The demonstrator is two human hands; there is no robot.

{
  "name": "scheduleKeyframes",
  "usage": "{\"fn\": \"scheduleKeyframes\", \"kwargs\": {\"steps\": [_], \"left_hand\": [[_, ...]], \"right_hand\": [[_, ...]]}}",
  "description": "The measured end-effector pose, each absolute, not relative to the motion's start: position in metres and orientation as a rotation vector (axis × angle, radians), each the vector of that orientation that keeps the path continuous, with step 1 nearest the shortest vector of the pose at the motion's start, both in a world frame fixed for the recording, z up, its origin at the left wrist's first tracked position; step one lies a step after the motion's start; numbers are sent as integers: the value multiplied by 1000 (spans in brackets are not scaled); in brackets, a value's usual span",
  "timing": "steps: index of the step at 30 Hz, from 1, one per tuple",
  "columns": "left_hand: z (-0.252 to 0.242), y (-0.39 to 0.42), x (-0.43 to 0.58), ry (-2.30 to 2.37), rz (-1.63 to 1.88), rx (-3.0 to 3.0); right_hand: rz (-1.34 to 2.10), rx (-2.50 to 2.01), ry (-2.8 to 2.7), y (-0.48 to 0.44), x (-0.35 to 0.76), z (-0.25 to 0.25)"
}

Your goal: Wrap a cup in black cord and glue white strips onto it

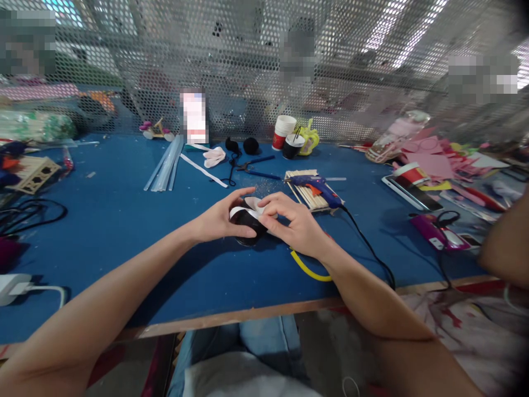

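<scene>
Near the middle of the table's front, my left hand (223,216) curves round the side of a small black-and-white rounded object (247,218), thumb in front and fingers behind. It looks like a paper cup wrapped in black, but its exact kind is partly hidden. My right hand (291,220) pinches at the white part on its top right. A glue gun (316,187), blue with an orange trigger, lies on a panel of wooden sticks (309,203) beyond my right hand. A yellow strip (308,267) lies by my right wrist.
Clear glue sticks (165,165), blue-handled pliers (260,168), black yarn (250,145) and stacked paper cups (284,131) stand or lie toward the back. Rightward are a phone (413,194), a purple device (442,231) and another person's arm (506,242). A perforated metal screen (243,71) borders the table.
</scene>
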State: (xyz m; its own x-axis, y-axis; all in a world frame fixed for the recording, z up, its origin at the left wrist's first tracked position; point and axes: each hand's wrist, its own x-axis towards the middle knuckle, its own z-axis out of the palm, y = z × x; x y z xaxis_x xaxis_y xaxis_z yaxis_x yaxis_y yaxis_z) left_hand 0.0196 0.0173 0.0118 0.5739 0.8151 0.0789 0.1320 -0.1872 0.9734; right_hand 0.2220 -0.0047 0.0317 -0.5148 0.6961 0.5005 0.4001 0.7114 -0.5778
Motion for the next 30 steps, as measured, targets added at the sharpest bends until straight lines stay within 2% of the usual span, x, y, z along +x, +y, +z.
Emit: {"fn": "scheduleKeyframes", "kwargs": {"steps": [19,26,30], "left_hand": [[11,11,26,911,834,1791],[13,34,8,648,954,1115],[6,30,17,648,929,1008]], "right_hand": [[587,-930,-2081,-4,219,26],[964,-970,-1499,17,227,19],[989,-968,-1427,20,225,14]]}}
